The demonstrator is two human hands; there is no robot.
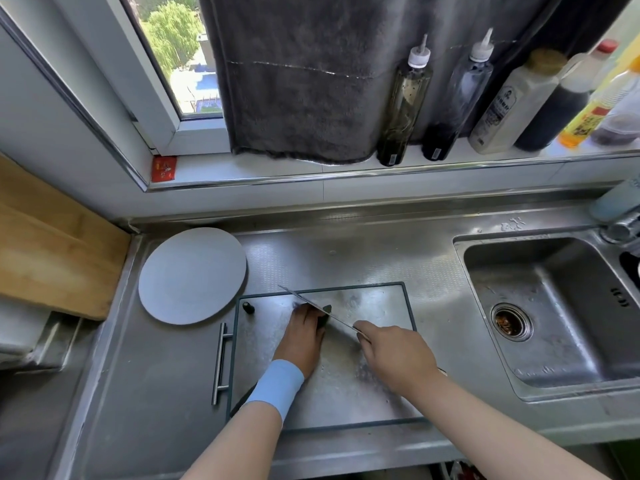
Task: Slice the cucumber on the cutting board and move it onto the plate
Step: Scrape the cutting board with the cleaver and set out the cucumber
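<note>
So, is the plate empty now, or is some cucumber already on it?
Empty. The plate shows only its bare grey surface; the cucumber is on the cutting board.

Bare counter (346, 261) lies open behind the cutting board (374, 306); plate (192, 275) crowds its left corner.

Bare forearms — light-blue wristband (277, 384) on left

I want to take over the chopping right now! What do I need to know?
Left hand: pressing the cucumber down on the cutting board.
Right hand: gripping the knife, blade across the cucumber.
A small dark piece sits at the board's far-left corner.
The plate, beyond the board on the left, holds nothing.
Left: finish slicing, then move the slices onto the plate.
</note>
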